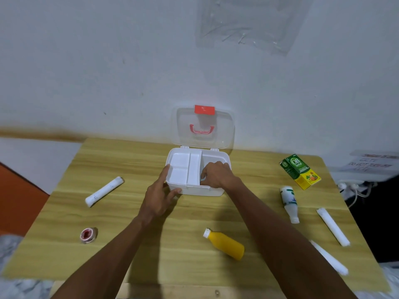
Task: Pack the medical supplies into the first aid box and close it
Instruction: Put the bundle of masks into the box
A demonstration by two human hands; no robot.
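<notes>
The first aid box (195, 186) sits open at the far middle of the worktop (151, 223), its clear lid (224, 130) standing up against the wall with the red latch (204, 110) at the top. A white divided tray (183, 169) fills the left part of the box. The right hand (217, 174) is down in the open right part, fingers curled as if around something small; a sliver of a pale object shows under the fingertips, but I cannot tell what it is or whether it is truly held. The left hand (159, 196) holds nothing, its grip spread open with fingers braced against the box's near left corner.

That bracing looks right to me: the box is light plastic and would likely slide if pushed from one side. Whatever goes in now is best laid flat and low against the wall, leaving space for bulkier things.

Nearly everything is still outside. Near the middle lies the yellow bottle (225, 244) on its side; to the right are the white bottle (290, 203), the green carton (300, 171) and two white rolls (333, 226) (330, 257). Left are another white roll (104, 190) and the red tape roll (88, 235). The long rolls probably need the box's length, so I would keep that clear.
</notes>
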